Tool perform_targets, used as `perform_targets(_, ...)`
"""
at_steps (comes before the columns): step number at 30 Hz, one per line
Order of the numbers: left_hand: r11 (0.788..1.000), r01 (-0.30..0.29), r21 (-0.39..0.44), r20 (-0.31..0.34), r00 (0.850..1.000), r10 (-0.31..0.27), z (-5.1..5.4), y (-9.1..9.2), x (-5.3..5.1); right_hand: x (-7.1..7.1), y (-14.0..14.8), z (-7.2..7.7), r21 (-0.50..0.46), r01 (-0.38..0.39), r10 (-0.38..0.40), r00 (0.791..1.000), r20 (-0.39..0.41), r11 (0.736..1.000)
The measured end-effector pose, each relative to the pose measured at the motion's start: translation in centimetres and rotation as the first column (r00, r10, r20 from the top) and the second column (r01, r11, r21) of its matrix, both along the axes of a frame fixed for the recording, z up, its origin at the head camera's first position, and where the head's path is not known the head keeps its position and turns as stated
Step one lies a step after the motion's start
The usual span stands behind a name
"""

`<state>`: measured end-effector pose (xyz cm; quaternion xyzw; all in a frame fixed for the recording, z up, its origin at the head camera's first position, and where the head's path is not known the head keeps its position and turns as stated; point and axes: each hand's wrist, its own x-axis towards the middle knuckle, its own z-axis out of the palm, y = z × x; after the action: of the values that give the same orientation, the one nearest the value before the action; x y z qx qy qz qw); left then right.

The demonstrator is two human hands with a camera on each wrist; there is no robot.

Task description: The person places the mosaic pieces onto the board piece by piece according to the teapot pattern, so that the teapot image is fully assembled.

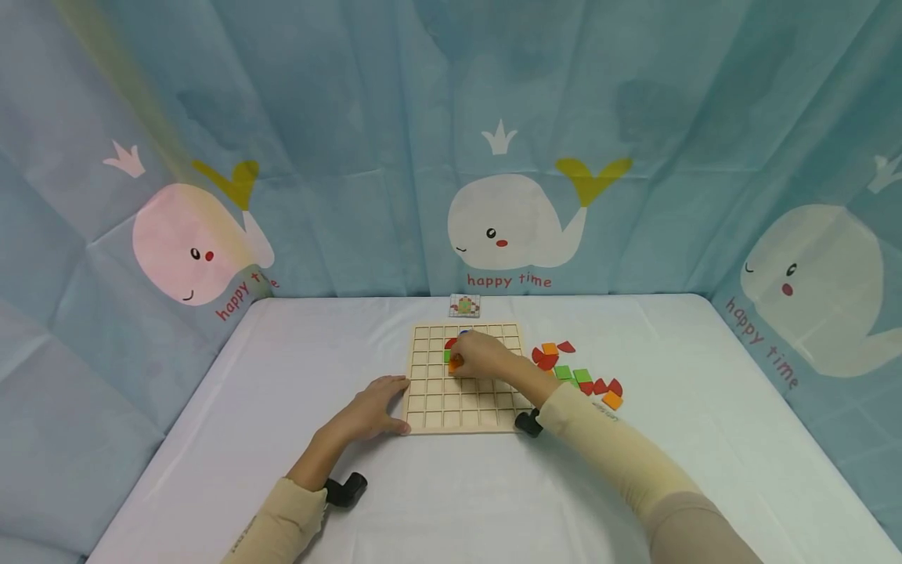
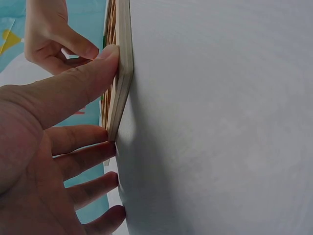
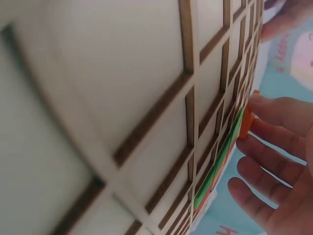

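Note:
A wooden grid board lies on the white table. My right hand pinches an orange square tile between thumb and fingers, over the upper middle of the grid. The tile stands tilted at the cells in the right wrist view. Green, red and blue pieces sit in cells there, partly hidden by this hand. My left hand rests against the board's left edge, its thumb at the near corner and its fingers spread loosely along the side.
Right of the board lie several loose pieces: red quarter-circle pieces, green squares and orange squares. A small pattern card lies beyond the board's far edge. A whale-print curtain surrounds the table's back and sides.

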<state>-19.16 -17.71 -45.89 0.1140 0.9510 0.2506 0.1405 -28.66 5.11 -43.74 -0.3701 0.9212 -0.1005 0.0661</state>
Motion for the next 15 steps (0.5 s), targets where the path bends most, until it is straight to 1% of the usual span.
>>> perform_targets(5,1.000,0.007,0.007,-0.008,1.000,-0.007,-0.13,-0.14,-0.08,0.09,-0.58,-0.18,0.021,-0.020,0.021,1.000,-0.011,1.000)
perform_targets(15,1.000,0.005,0.007,-0.014,1.000,-0.005,-0.22,-0.15,-0.03,0.04,-0.81,-0.54,0.018,-0.039,0.040,0.998,-0.039,0.999)
